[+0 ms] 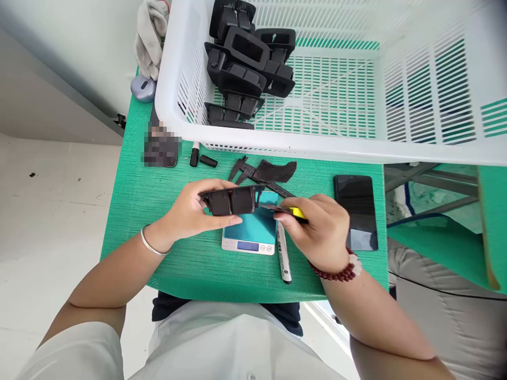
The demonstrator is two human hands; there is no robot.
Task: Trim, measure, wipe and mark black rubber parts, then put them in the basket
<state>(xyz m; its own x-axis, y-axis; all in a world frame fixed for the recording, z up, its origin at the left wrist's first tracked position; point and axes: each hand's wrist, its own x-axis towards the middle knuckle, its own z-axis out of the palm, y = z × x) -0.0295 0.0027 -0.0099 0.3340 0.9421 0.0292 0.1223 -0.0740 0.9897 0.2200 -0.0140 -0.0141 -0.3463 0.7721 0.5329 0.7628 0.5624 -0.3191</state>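
Observation:
My left hand (190, 211) grips a black plastic vent-like part (232, 200) by its left end and holds it just above a small digital scale (251, 232) with a teal platform. My right hand (320, 232) is closed on a small tool with a yellow handle (295, 212); its dark tip points left toward the part's right end. A white marker pen (283, 256) lies on the green mat beside the scale, under my right hand.
A large white slotted basket (277, 142) at the back holds several black parts (247, 63). On the green mat (134, 200) lie a caliper (245, 170), a dark cloth (277, 170), a black phone (355, 208), a pen cap (208, 161) and a blurred object (160, 145).

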